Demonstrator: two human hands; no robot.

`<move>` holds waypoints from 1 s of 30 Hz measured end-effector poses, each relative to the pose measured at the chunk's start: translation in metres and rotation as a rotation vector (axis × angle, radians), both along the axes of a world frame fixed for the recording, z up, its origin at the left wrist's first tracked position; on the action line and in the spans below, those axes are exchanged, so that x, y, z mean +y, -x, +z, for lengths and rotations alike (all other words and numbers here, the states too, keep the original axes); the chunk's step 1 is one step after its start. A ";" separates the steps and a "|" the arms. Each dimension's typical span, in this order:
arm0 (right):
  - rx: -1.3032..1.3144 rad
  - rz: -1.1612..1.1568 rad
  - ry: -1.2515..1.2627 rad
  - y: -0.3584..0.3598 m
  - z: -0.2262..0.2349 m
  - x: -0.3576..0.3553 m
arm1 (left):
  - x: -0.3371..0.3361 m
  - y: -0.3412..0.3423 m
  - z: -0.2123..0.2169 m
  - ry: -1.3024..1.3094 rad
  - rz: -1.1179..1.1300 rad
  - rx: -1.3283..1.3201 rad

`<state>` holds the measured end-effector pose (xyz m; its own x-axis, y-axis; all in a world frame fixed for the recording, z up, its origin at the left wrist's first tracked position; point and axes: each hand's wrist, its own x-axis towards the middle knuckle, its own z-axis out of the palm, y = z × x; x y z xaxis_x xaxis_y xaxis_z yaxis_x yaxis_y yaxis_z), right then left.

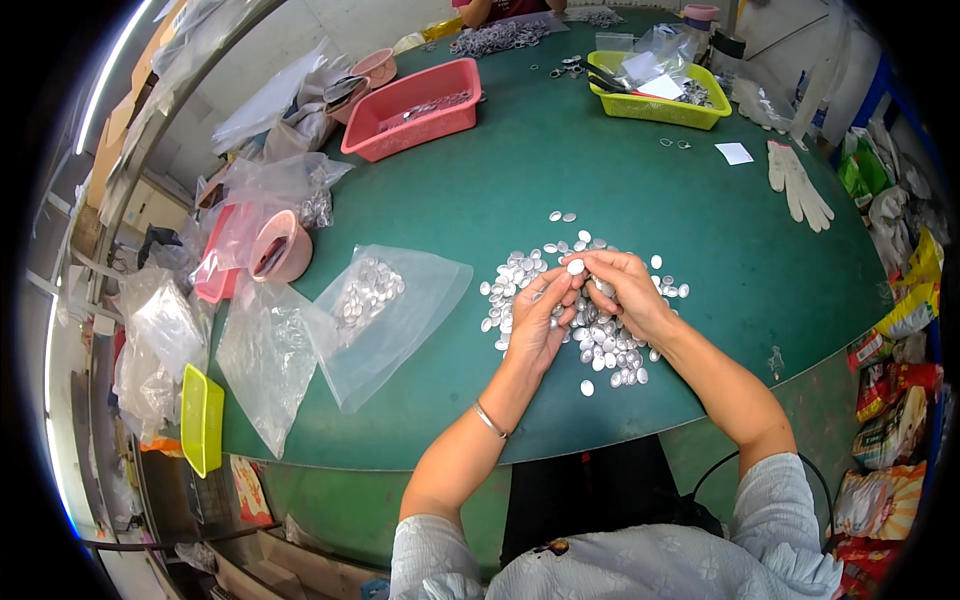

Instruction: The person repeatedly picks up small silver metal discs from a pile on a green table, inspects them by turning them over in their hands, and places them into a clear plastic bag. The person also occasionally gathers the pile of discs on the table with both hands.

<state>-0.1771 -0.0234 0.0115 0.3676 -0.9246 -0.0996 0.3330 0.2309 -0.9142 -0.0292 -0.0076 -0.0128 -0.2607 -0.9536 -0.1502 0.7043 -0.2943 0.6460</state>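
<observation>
Over a loose pile of small oval silvery metal pieces (pixel 610 345), my two hands are close together. My left hand (pixel 538 322) has its fingers curled, with silvery ovals among them. One oval metal piece (pixel 575 267) is pinched up at the fingertips where both hands meet. My right hand (pixel 632 292) is closed round more ovals, seen below its thumb and fingers. Parts of the pile lie hidden under the hands. To the left, a clear plastic bag (pixel 418 318) lies flat with a heap of similar ovals (pixel 370 290) on or in it; I cannot tell which.
The green table (pixel 540 165) carries a red basin (pixel 410 130) at far left, a yellow-green basin (pixel 660 110) at far right, a pink cup (pixel 296 250), a white glove (pixel 797 188) and a white paper (pixel 734 153). Another person (pixel 505 8) sits at the far edge.
</observation>
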 end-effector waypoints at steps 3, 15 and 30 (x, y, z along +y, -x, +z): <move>0.030 -0.002 0.007 -0.001 0.002 0.000 | 0.000 0.000 -0.002 -0.008 0.003 0.001; 0.082 -0.001 0.064 -0.001 0.001 0.000 | 0.000 -0.001 -0.004 0.010 -0.023 0.006; -0.020 0.036 -0.078 0.002 0.006 -0.001 | 0.000 -0.001 -0.002 0.023 -0.107 -0.011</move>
<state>-0.1789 -0.0247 0.0175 0.4030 -0.9005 -0.1631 0.3409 0.3131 -0.8864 -0.0279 -0.0071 -0.0145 -0.3597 -0.9237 -0.1320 0.6627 -0.3525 0.6608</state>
